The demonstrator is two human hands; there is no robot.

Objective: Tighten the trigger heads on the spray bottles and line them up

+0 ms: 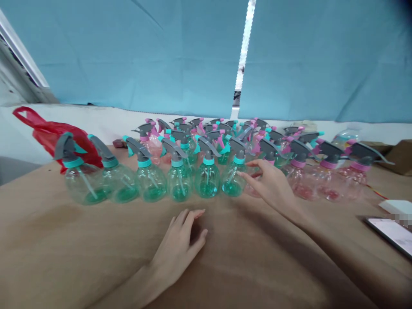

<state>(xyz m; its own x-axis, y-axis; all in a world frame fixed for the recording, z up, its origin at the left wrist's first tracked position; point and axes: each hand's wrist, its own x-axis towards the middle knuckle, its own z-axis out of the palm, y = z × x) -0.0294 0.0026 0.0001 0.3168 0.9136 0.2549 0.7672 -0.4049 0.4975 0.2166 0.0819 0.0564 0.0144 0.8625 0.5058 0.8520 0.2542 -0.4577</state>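
Clear spray bottles with grey trigger heads stand upright in a front row. Those on the left, such as one green-tinted bottle (207, 182), have turquoise collars; pink-tinted bottles (304, 184) with pink collars are on the right. My right hand (273, 184) reaches to the middle of the row with thumb and fingers apart. Its fingertips are at the right side of another green-tinted spray bottle (231, 182); whether they touch it I cannot tell. A pink-tinted bottle is partly hidden behind this hand. My left hand (178, 240) is low over the table, empty, its fingers loosely bent and thumb apart.
More spray bottles with pink and turquoise nozzles (196, 122) crowd behind the front row. A red plastic bag (64, 133) lies at the back left. On the right are a phone (392, 234), a white object (397, 207) and a cardboard box (399, 156). Blue sheeting (144, 56) hangs behind the wooden table (80, 244).
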